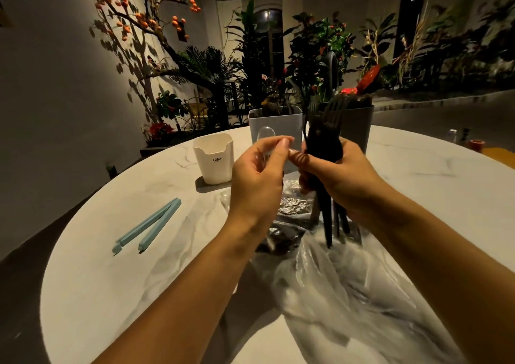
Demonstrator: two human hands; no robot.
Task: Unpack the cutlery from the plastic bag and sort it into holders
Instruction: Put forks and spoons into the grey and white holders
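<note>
Our right hand [342,174] grips a bundle of black cutlery [324,140] upright above the plastic bag [348,294], fork tines up and handles hanging toward the crumpled film. Our left hand [256,177] pinches a clear plastic spoon [266,136] between thumb and fingertips, its bowl raised just beside the bundle (the spoon is see-through and easy to miss against the holder behind it).

Just beyond the bag's far edge stands a light grey holder [276,124], with a dark grey holder [358,126] touching or nearly touching it on the right; both appear to have dark pieces standing in them already, though the dim light keeps us from telling what kind. To the far left of the bag sits a white holder [214,158], and from this angle we cannot tell whether anything is in it. Left of the bag lies a blue sealing clip [147,225], sprung open on the marble table [111,280].

We judge the job partly done: the bag is unsealed, some pieces seem sorted, a handful is in our grasp. More dark pieces and a foil-like wrapper [295,206] lie in the bag's mouth, so sorting remains.
</note>
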